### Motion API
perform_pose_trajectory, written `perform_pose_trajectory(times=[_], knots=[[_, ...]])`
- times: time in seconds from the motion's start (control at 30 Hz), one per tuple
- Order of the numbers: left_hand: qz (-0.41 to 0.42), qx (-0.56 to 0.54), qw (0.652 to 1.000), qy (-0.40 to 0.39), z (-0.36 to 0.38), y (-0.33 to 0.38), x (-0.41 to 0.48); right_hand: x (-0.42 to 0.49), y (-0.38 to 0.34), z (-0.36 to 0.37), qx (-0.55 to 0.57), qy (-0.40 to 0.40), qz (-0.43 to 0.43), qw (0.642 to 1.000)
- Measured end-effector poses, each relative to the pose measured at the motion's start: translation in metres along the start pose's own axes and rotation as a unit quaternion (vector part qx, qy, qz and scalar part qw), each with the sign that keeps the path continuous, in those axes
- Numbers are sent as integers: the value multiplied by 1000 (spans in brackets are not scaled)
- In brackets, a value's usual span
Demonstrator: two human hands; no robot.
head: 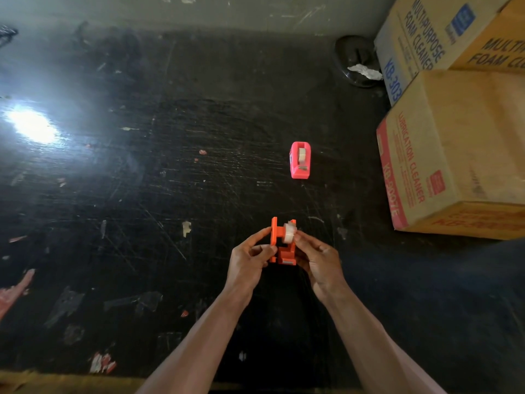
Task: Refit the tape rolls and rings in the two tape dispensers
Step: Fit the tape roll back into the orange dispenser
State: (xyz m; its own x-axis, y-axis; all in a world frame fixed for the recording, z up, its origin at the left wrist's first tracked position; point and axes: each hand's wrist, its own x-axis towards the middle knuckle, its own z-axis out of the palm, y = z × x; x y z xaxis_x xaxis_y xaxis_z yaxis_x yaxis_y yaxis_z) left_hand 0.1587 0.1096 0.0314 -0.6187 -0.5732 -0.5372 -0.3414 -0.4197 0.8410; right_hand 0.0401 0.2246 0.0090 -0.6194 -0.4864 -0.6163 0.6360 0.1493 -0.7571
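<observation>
Black scratched bench [170, 180]. Orange tape dispenser [284, 248], held above it: left hand [250, 260] grips its side, right hand [318, 260] pinches clear tape roll [290, 234]. Pink tape dispenser [300, 160], roll fitted, beyond. Cardboard boxes [454, 149], right.

I hold the orange dispenser [284, 253] upright, my left hand [250, 260] gripping its left side plate. My right hand [318, 257] pinches the pale tape roll [290, 234] on its hub. The pink dispenser [301, 173] stands well beyond, with its own roll [301, 153] seated in the slot.
</observation>
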Motion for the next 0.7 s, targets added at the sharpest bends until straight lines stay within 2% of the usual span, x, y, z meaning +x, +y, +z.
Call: perform_pose_trajectory(times=[0.7], knots=[[-7,-15,1000,6,2,-9,5,2,-1,12,-13,-5,-8,1000]])
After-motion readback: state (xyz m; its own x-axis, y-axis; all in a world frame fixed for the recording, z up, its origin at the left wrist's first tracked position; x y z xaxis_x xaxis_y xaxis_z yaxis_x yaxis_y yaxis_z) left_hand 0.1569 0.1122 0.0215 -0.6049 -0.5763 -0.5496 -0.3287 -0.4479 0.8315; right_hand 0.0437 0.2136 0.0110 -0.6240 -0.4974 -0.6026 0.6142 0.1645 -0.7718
